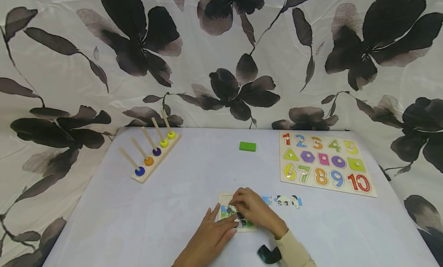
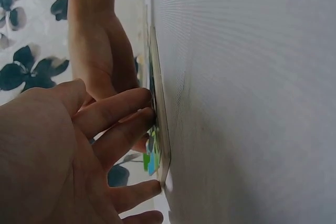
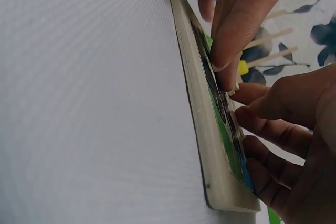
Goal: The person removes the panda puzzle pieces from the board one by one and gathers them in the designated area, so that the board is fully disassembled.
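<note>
A small jigsaw puzzle in a wooden tray [image 1: 249, 229] lies near the table's front, with green, blue and black-and-white pieces in its lower part. My left hand [image 1: 215, 233] reaches in from the left, fingers extended and spread. Its fingertips [image 2: 144, 119] rest on the pieces and the tray's edge. From the right, my right hand [image 1: 254, 208] bends over the tray, its fingertips [image 3: 252, 148] down on the puzzle close to the left hand's. Whether it pinches a piece is hidden under the fingers. Loose panda puzzle pieces [image 1: 285, 200] lie just right of that hand.
A wooden peg stacker [image 1: 157, 165] with coloured beads stands at the back left. A green block [image 1: 247, 146] lies at the back middle, and a number-and-shape board [image 1: 325, 163] at the back right. A black curved object [image 1: 269, 254] is beside the right sleeve.
</note>
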The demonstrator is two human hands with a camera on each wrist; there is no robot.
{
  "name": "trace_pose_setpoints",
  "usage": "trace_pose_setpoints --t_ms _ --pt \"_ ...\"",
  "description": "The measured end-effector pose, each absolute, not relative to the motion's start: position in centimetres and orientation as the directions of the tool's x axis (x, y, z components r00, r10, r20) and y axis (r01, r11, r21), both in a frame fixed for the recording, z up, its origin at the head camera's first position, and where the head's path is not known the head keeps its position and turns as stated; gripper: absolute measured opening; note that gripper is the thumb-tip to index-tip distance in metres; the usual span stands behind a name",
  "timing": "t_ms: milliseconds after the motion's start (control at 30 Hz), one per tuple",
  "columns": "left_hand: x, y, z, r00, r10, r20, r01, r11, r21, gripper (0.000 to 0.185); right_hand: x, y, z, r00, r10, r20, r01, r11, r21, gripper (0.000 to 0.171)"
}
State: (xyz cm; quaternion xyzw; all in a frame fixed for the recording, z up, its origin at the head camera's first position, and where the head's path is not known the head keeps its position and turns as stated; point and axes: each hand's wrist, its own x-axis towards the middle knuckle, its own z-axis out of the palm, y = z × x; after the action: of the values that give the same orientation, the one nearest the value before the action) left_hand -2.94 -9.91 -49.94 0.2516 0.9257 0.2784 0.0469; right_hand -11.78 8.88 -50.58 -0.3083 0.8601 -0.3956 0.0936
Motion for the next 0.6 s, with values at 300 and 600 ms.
trace_pose_setpoints --t_ms 300,600 --pt "-2.89 -10.01 -50.02 -0.865 0.494 0.087 0.459 0.71 0.534 0.044 -11.86 8.8 -50.62 -0.792 -0.602 0.096 -0.466 0.497 -0.732 0.009" --pt "-2.81 -10.23 -50.12 -0.859 0.506 0.077 0.46 0.698 0.549 0.043 -11.84 8.17 -50.36 -0.814 -0.576 0.078 -0.451 0.542 -0.709 0.005"
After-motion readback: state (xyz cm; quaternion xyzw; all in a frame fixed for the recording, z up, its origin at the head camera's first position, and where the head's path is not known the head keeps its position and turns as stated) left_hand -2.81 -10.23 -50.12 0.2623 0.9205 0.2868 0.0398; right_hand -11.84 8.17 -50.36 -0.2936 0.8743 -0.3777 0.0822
